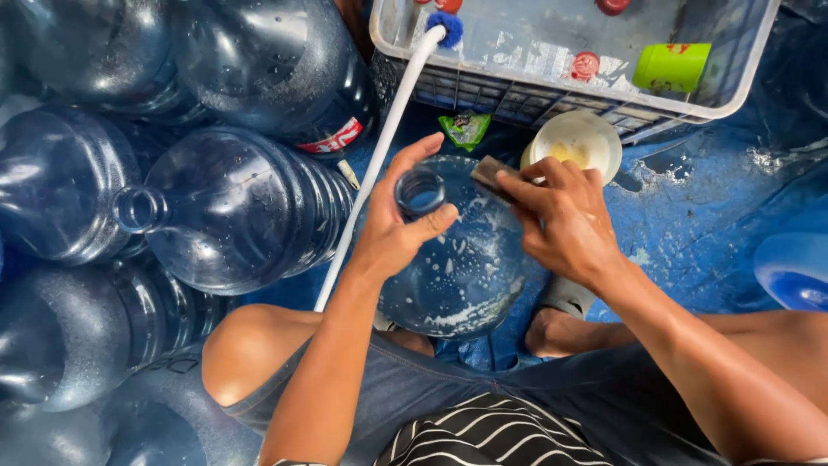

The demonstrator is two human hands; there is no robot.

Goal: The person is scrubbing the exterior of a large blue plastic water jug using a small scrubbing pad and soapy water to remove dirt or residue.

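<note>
Soapy water jug (461,267) upright on blue floor (690,224) between our knees, suds streaked on shoulder. Our left hand (398,226) curled round jug neck, thumb and fingers clasping mouth. Our right hand (556,220) clenched on dark scrub pad (490,175), pressed against jug shoulder. White bowl (576,142) just beyond jug. White pipe (379,155) left of jug. Crate (733,95) at far edge. Stacked jugs (233,207) at left.

Left hand (398,226) grip curled; right hand (559,220) clenched.
</note>
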